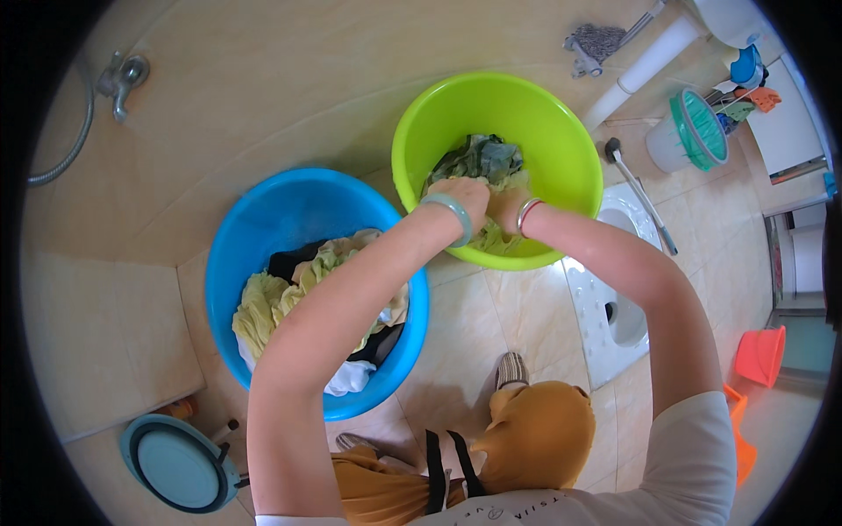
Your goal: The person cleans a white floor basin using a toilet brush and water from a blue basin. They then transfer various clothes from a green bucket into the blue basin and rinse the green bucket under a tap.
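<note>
So, green tub: big lime green tub (554, 145), holding a dark grey-green cloth (481, 158) and a yellow-green cloth (494, 239), with bare plastic showing on its right side.
Grip: left hand (467, 198) is curled tight around the yellow-green cloth, down inside the green tub. Right hand (507, 209) is tucked right beside it, but its fingers are hidden, so can't tell how tightly it's closed.
Blue tub: the blue tub (289, 197) is heaped with yellow clothes (259, 316), black pieces (292, 263) and some white cloth (351, 379).
Bin: pale grey bin (669, 147) with a green liner (702, 131) over its rim; can't make out the contents.
Edges: tub rims sit just beside each other, left forearm crossing over the blue one. Squat toilet (585, 329) is close on the green tub's right.
Floor room: tiles (456, 320) stretch from the tubs to the striped slippers (510, 370).
Writing: small dark lettering across the white shirt (688, 451), partly tucked into folds.
</note>
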